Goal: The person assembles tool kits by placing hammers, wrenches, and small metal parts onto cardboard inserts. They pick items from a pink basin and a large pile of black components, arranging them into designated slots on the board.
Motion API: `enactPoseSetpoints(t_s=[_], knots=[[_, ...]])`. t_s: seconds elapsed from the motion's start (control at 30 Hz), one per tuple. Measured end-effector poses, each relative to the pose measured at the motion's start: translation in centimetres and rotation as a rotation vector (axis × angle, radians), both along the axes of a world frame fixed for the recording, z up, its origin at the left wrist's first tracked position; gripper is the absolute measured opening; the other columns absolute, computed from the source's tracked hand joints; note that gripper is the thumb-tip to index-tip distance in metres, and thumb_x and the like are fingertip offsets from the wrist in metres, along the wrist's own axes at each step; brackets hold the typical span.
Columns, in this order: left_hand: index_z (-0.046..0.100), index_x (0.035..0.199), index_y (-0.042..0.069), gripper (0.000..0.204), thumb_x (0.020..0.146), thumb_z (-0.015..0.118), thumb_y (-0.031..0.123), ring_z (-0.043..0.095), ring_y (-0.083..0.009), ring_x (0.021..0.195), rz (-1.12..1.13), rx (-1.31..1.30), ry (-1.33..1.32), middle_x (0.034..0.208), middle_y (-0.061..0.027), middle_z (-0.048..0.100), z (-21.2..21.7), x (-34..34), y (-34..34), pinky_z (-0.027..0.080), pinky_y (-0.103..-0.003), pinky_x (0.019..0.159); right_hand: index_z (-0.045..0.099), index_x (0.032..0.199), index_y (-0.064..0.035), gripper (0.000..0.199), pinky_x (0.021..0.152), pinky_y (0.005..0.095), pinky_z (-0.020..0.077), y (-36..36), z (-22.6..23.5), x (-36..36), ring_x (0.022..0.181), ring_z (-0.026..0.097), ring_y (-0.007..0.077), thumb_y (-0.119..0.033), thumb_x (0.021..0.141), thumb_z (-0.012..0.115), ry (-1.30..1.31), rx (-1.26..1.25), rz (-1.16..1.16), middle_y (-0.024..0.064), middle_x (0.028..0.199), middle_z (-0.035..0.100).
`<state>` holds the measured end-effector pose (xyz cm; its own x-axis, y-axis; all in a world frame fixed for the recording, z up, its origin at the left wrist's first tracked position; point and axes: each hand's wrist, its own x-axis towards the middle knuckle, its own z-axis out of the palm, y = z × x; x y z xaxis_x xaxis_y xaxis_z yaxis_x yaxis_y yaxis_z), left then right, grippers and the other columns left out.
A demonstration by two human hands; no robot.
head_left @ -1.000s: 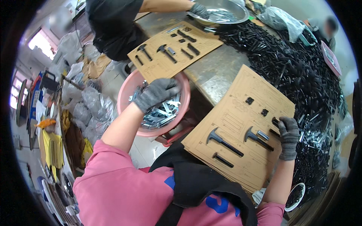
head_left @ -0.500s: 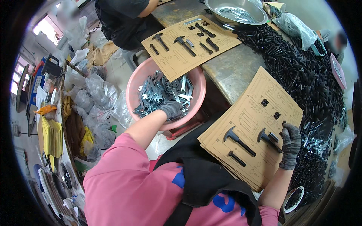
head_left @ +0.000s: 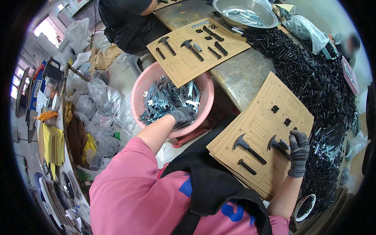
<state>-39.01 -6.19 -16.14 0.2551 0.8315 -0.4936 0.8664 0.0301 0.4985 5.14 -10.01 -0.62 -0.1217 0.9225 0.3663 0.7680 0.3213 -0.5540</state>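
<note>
Left hand's fingertips (head_left: 183,116) buried among wrenches (head_left: 164,100); neighbouring person's head beyond the top edge.

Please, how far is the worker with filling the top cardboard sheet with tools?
Partly done. On the top cardboard sheet lie two small hammers, a black rod and two small black pieces. The right hand rests at the second hammer; the left hand is in the pink basin of wrenches. Many printed outlines are unfilled, with no wrench on the sheet.
</note>
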Motion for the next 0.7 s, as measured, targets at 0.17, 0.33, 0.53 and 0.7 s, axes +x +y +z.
enactPoseSetpoints(t_s=[0.17,0.33,0.53,0.7], knots=[[0.061,0.095,0.008,0.027,0.071,0.059,0.02,0.058,-0.0252,0.078,0.027,-0.04,-0.182,0.088,-0.0116,0.063,-0.3,-0.7,0.0,0.044,-0.033,0.075,0.06,0.091,-0.0013,0.012,0.065,0.0242,0.0443,-0.4,0.9,-0.7,0.072,0.053,0.0126,-0.003,0.08,0.055,0.131,-0.094,-0.044,0.0053,0.083,0.055],[0.061,0.089,0.006,0.022,0.067,0.064,0.006,0.053,-0.0161,0.072,0.167,-0.088,-0.332,0.076,-0.0056,0.06,2.0,-1.4,-0.8,0.044,-0.031,0.068,0.06,0.091,-0.001,0.012,0.065,0.0243,0.044,-0.6,0.6,-0.1,0.071,0.053,0.0131,-0.002,0.079,0.056,0.095,-0.047,-0.039,0.0052,0.082,0.054],[0.06,0.105,0.01,0.035,0.071,0.064,0.012,0.055,-0.0203,0.08,0.084,0.006,-0.185,0.088,-0.0092,0.061,1.7,-1.9,-1.0,0.043,-0.031,0.076,0.06,0.091,-0.001,0.012,0.064,0.0239,0.0436,-0.6,0.3,-0.3,0.071,0.053,0.0133,-0.002,0.079,0.055,0.028,-0.001,-0.014,0.0052,0.082,0.054],[0.059,0.11,0.014,0.038,0.076,0.06,0.029,0.057,-0.0275,0.088,-0.058,-0.081,-0.046,0.098,-0.0127,0.062,1.8,-1.6,-1.4,0.042,-0.033,0.083,0.06,0.091,-0.0011,0.012,0.065,0.0241,0.044,-0.8,0.1,0.2,0.072,0.053,0.0134,-0.002,0.08,0.055,0.097,-0.075,-0.051,0.0053,0.082,0.055]])
